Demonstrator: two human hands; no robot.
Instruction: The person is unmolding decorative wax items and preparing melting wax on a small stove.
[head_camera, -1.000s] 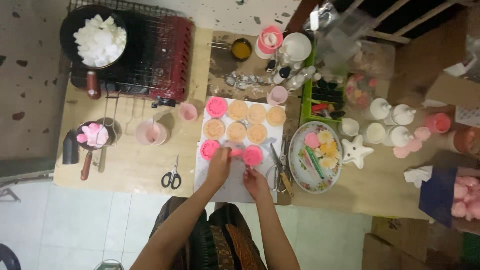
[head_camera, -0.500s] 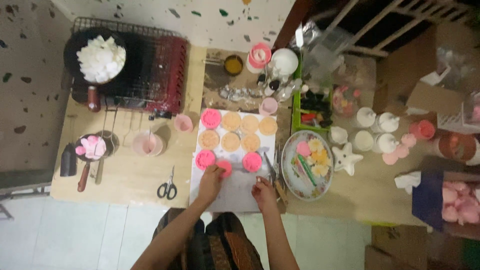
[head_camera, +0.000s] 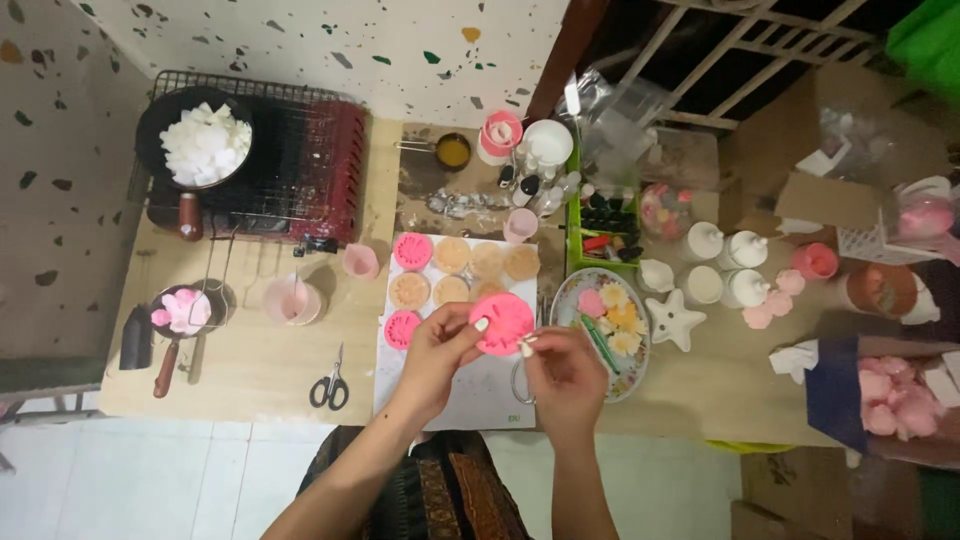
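Both hands pinch one round pink mould (head_camera: 503, 322), lifted above the white sheet (head_camera: 470, 385) on the wooden table (head_camera: 250, 365). Left hand (head_camera: 440, 350) grips its left rim, thumb on top; right hand (head_camera: 562, 372) nips the right edge with fingertips. It looks soft, rubbery and light, likely to flex rather than crack, so I judge the rim the sensible hold. Behind it sit tan filled moulds (head_camera: 470, 272); a second pink mould (head_camera: 402, 328) lies just left, scissors (head_camera: 330, 385) farther left.

Single head view, steeply downward, high above table (head_camera: 260, 370)
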